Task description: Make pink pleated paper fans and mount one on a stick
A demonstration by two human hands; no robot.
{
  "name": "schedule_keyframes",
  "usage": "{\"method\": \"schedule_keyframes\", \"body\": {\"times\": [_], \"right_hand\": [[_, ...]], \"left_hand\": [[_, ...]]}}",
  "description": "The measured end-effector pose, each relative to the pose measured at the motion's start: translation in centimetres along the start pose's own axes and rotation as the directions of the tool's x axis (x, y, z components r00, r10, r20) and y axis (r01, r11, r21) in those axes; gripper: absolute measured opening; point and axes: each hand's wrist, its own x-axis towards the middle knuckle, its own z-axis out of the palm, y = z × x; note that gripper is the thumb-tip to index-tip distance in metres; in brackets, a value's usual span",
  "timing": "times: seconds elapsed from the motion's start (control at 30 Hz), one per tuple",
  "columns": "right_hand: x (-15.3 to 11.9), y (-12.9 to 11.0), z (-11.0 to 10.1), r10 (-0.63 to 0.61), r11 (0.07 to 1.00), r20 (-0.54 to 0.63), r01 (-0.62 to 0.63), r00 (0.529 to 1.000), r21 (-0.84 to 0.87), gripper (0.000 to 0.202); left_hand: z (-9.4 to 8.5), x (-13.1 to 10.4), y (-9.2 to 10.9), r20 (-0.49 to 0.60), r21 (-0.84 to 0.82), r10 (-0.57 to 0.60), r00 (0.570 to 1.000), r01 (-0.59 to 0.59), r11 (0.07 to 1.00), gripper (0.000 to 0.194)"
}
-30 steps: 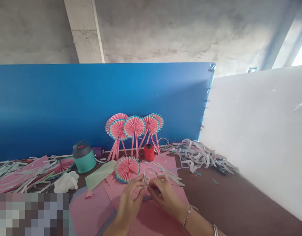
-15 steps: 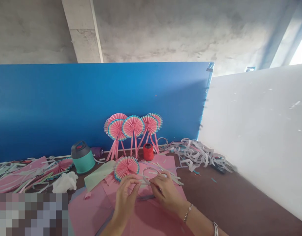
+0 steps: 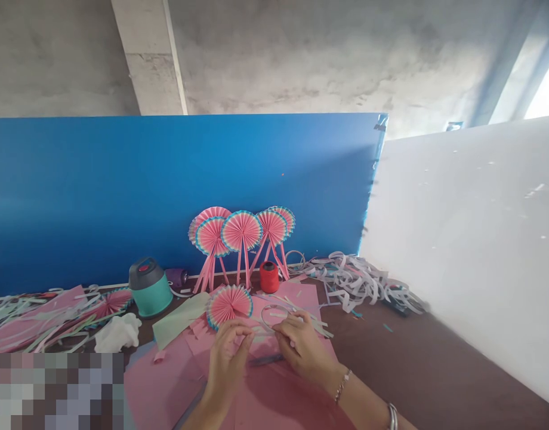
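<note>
A thin pale strip [image 3: 264, 332] runs between my two hands, its right part curling up in a loop. My left hand [image 3: 232, 349] pinches one end between thumb and fingers. My right hand [image 3: 301, 343], with a bracelet at the wrist, is closed on the strip near the loop. Just behind my left hand lies a pleated pink fan [image 3: 230, 306] with a blue-edged rim. Pink paper sheets [image 3: 265, 394] spread under both hands, and a dark grey thin item [image 3: 265, 360] rests on them.
Pink fans [image 3: 241, 231] lean against the blue panel [image 3: 122, 179]. A red thread spool [image 3: 269, 278] stands before them. Left are a green container [image 3: 151, 292], white crumpled material [image 3: 117, 333] and strips. Curled white strips [image 3: 352, 278] heap at the right, beside the white wall [image 3: 471, 239].
The loop of the strip near my right hand has shifted slightly to the right. Both hands keep nearly the same place and grip.
</note>
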Motion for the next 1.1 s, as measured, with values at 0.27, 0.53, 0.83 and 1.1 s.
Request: {"method": "schedule_keyframes", "body": {"times": [0.27,0.53,0.83,1.1], "right_hand": [[0.0,0.2,0.0,-0.021,1.000,0.012,0.021,1.000,0.016,0.027],[-0.1,0.1,-0.2,-0.041,0.999,0.033,0.040,0.999,0.005,0.027],[0.1,-0.1,-0.2,0.012,1.000,0.000,-0.012,1.000,0.023,0.025],[0.6,-0.4,0.7,0.149,0.967,-0.053,-0.135,0.987,0.218,0.031]], "left_hand": [[-0.1,0.0,0.4,-0.023,0.002,-0.017,1.000,0.017,1.000,0.029],[0.0,0.0,0.0,-0.023,0.003,-0.004,1.000,0.004,1.000,0.025],[-0.2,-0.4,0.9,-0.018,0.051,0.063,0.998,-0.062,0.997,0.026],[0.0,-0.7,1.0,-0.124,0.092,0.205,0.971,-0.194,0.977,0.014]]}}
